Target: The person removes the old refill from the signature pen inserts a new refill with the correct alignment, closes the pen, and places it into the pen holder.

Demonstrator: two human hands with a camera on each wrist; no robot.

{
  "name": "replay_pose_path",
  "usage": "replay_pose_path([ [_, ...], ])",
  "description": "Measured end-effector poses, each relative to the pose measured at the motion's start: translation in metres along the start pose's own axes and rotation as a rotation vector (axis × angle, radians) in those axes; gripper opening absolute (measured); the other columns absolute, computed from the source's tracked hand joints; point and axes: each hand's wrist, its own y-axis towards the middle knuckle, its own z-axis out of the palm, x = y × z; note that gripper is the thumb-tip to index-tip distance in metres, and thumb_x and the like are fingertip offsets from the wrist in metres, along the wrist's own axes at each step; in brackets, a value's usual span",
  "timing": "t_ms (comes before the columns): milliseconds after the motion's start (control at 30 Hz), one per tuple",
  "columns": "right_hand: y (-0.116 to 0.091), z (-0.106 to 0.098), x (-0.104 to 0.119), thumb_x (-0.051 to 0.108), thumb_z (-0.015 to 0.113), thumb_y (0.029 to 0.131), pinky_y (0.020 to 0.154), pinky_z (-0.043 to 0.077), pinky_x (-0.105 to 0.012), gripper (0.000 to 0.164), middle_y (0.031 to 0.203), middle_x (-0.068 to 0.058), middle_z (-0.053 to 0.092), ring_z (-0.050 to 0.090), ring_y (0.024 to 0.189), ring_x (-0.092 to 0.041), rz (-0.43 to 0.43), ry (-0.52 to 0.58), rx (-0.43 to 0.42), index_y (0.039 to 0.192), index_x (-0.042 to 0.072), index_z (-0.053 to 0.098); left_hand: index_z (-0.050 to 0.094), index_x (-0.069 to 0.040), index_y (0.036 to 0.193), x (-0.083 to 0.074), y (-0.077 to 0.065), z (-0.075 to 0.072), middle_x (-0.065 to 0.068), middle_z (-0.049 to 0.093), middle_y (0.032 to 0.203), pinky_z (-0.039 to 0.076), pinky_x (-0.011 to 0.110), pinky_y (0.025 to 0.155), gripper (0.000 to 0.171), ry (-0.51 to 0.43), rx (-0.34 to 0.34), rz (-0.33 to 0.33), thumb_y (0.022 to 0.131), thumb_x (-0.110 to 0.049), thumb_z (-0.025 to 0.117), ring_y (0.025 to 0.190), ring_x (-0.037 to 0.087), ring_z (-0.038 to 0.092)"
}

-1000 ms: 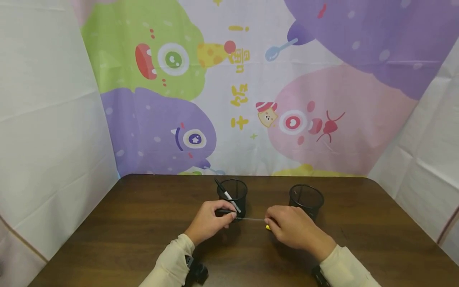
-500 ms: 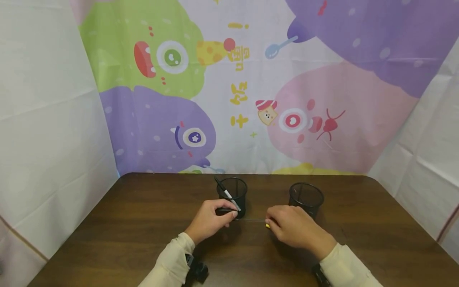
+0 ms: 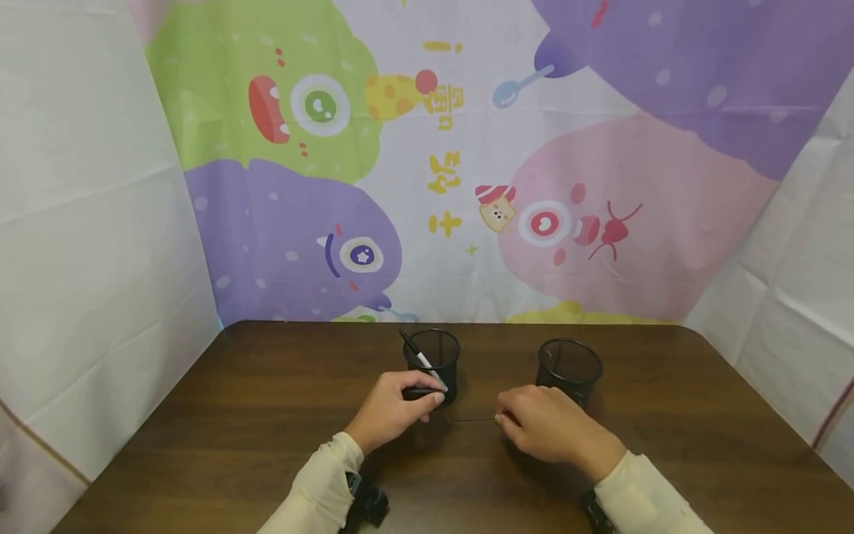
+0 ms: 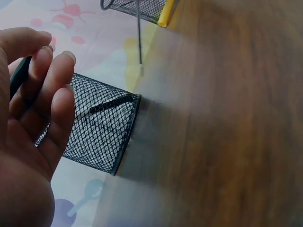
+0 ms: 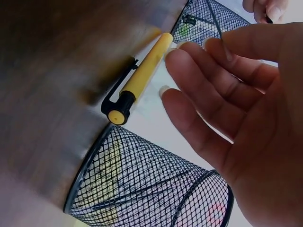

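My right hand point(image 3: 543, 419) pinches a thin pen refill point(image 3: 474, 420) between thumb and fingers. The refill point(image 4: 139, 35) points left towards my other hand, its free tip apart from those fingers. My left hand point(image 3: 394, 411) grips a dark, slender pen-like piece point(image 4: 20, 75), mostly hidden by the fingers. Beyond my right fingers, a yellow pen barrel point(image 5: 147, 68) with a black clip lies low by the table; the right hand almost hides it in the head view. A black mesh cup point(image 3: 448, 377) behind the left hand holds a black-capped white marker point(image 3: 422, 359).
A second black mesh cup point(image 3: 570, 360) stands behind my right hand. The brown wooden table point(image 3: 300, 363) ends at a cartoon-printed cloth point(image 3: 460, 282), with white cloth walls point(image 3: 100, 222) on both sides. Wrist cameras are strapped under both sleeves.
The refill's left end has dropped from level with my left fingertips to just below them. The yellow spot under my right hand has nearly gone from sight. Both hands stay almost in place.
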Motion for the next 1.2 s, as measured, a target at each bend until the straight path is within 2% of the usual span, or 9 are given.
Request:
replay_pose_path([
  [100, -0.0001, -0.0005, -0.0002, 0.018, 0.064, 0.096, 0.050, 0.039, -0.026, 0.027, 0.062, 0.017, 0.043, 0.042, 0.054, -0.002, 0.017, 0.012, 0.056, 0.073, 0.025, 0.052, 0.075, -0.004, 0.106, -0.0002, -0.0004, 0.0004, 0.011, 0.071, 0.080, 0.051, 0.027, 0.053, 0.020, -0.002, 0.005, -0.003, 0.092, -0.018, 0.075, 0.062, 0.016, 0.067],
  [200, -0.0007, -0.0008, -0.0009, 0.018, 0.064, 0.095, 0.051, 0.040, -0.028, 0.023, 0.064, 0.017, 0.046, 0.043, 0.055, -0.002, 0.031, 0.016, 0.104, 0.076, 0.024, 0.055, 0.075, -0.004, 0.107, -0.0004, -0.0004, 0.0008, 0.008, 0.071, 0.079, 0.052, 0.028, 0.054, 0.021, -0.005, 0.007, -0.010, 0.092, -0.018, 0.075, 0.063, 0.016, 0.067],
  [367, -0.0032, -0.0006, -0.0019, 0.018, 0.066, 0.094, 0.054, 0.044, -0.031, 0.015, 0.070, 0.017, 0.053, 0.047, 0.058, -0.002, 0.047, 0.016, 0.145, 0.081, 0.022, 0.062, 0.076, -0.006, 0.107, 0.0001, -0.0001, 0.0018, 0.005, 0.071, 0.081, 0.054, 0.030, 0.056, 0.019, -0.008, 0.009, -0.017, 0.092, -0.019, 0.075, 0.063, 0.017, 0.067],
  [533, -0.0053, -0.0012, -0.0016, 0.018, 0.068, 0.093, 0.055, 0.046, -0.031, 0.011, 0.076, 0.016, 0.060, 0.049, 0.060, 0.000, 0.059, 0.014, 0.162, 0.084, 0.022, 0.065, 0.076, -0.007, 0.105, 0.0014, -0.0001, 0.0031, 0.008, 0.071, 0.083, 0.054, 0.030, 0.057, 0.018, -0.025, 0.010, -0.019, 0.092, -0.018, 0.075, 0.063, 0.017, 0.067],
  [767, -0.0060, -0.0006, -0.0025, 0.018, 0.069, 0.093, 0.054, 0.043, -0.029, 0.014, 0.072, 0.017, 0.055, 0.047, 0.057, -0.001, 0.053, 0.038, 0.197, 0.081, 0.022, 0.065, 0.077, -0.010, 0.105, 0.0013, 0.0002, 0.0030, 0.001, 0.071, 0.085, 0.055, 0.032, 0.057, 0.016, -0.024, 0.014, -0.017, 0.092, -0.021, 0.075, 0.063, 0.018, 0.067],
  [1000, -0.0059, 0.0001, -0.0021, 0.019, 0.071, 0.092, 0.055, 0.045, -0.030, 0.014, 0.072, 0.017, 0.057, 0.049, 0.058, -0.001, 0.053, 0.046, 0.220, 0.079, 0.023, 0.067, 0.075, -0.004, 0.108, 0.0012, -0.0012, 0.0031, 0.000, 0.072, 0.096, 0.057, 0.034, 0.061, 0.024, -0.043, 0.029, -0.016, 0.093, -0.022, 0.075, 0.064, 0.019, 0.068],
  [1200, -0.0037, -0.0013, -0.0021, 0.020, 0.071, 0.093, 0.054, 0.046, -0.031, 0.015, 0.076, 0.015, 0.062, 0.051, 0.059, -0.001, 0.045, 0.007, 0.198, 0.078, 0.024, 0.066, 0.074, -0.002, 0.108, 0.0018, 0.0006, 0.0031, 0.011, 0.069, 0.080, 0.056, 0.032, 0.061, 0.022, -0.047, 0.029, -0.002, 0.093, -0.018, 0.074, 0.064, 0.018, 0.067],
])
